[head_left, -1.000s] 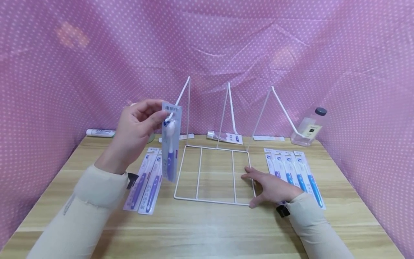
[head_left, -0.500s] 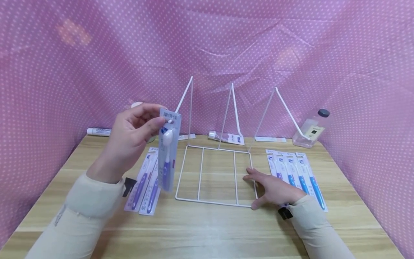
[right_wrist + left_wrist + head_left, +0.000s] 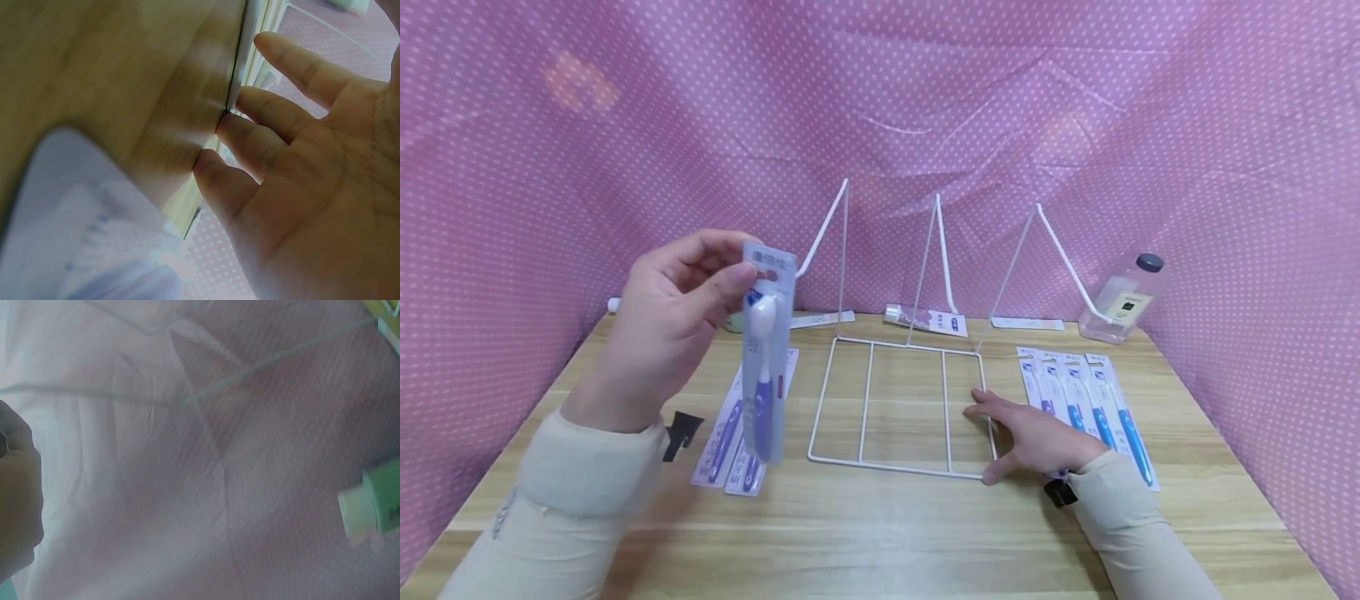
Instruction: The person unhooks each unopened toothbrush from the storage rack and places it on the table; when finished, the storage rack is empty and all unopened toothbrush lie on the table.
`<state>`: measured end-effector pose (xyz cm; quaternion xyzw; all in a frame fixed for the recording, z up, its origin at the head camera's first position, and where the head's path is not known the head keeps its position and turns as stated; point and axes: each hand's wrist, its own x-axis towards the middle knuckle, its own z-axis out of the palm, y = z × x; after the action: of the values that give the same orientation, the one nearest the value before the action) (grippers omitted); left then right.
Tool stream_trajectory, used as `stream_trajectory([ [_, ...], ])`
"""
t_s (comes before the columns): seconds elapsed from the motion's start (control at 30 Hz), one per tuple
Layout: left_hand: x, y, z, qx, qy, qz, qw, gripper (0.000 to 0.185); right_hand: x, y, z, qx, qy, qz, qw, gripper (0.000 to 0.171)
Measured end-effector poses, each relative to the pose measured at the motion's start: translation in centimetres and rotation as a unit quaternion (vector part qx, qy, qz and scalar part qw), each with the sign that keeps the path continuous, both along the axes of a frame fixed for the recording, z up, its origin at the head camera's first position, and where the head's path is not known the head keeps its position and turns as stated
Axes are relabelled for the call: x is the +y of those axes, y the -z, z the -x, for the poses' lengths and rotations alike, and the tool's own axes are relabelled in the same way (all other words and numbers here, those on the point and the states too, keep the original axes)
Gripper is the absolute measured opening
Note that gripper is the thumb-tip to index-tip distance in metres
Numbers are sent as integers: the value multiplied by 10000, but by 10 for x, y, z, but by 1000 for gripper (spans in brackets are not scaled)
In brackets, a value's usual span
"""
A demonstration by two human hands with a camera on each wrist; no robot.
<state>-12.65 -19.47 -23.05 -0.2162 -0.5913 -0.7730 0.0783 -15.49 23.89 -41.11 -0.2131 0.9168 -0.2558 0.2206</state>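
My left hand has pulled one pinched toothbrush pack off the rack; right hand flat, fingers spread; four blue packs right, left pile partly hidden.

A staged booth: pink dotted cloth walls round a wooden table.
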Motion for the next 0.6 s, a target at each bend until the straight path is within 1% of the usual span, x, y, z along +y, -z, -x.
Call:
stream_trajectory([
  [0.07, -11, 0, 4, -58, -42, -124, 9999, 18, 0, 0, 0, -1, 3, -3, 10000, 94],
  [0.13, -26, 4, 11, -312, -267, -48, 9991, 18, 0, -1, 0, -3, 3, -15, 10000, 94],
  [0.17, -34, 7, 16, -491, -455, 135, 9977, 18, 0, -1, -1, -8, 4, -24, 10000, 95],
  [0.2, -43, 11, 22, -736, -654, 395, 9944, 18, 0, -1, -1, -15, 9, -25, 10000, 95],
  [0.23, -51, 16, 30, -989, -902, 794, 9878, 19, 0, -1, -1, -22, 14, -32, 10000, 95],
  [0.27, -58, 23, 38, -1246, -1153, 1233, 9777, 21, 0, -1, 0, -27, 20, -37, 10000, 95],
  [0.3, -65, 31, 47, -1496, -1391, 1715, 9638, 25, 0, -1, 0, -30, 26, -37, 10000, 95],
  [0.33, -71, 39, 56, -1722, -1566, 2176, 9479, 29, 0, -1, 0, -38, 28, -32, 10000, 95],
  [0.4, -82, 57, 74, -2110, -1663, 2894, 9187, 38, 0, -1, 0, -42, 25, -26, 10000, 95],
  [0.43, -86, 67, 82, -2264, -1666, 3148, 9066, 42, 0, -1, 0, -42, 21, -20, 10000, 95],
  [0.47, -90, 77, 89, -2452, -1611, 3264, 8985, 45, 0, -1, -1, -42, 20, -12, 10000, 95],
  [0.53, -97, 93, 99, -2811, -1403, 3407, 8861, 49, -1, -2, -1, -31, -8, 13, 10000, 95],
  [0.6, -102, 108, 107, -3132, -1213, 3438, 8769, 51, -1, -2, -2, -10, -28, 35, 10000, 94],
])
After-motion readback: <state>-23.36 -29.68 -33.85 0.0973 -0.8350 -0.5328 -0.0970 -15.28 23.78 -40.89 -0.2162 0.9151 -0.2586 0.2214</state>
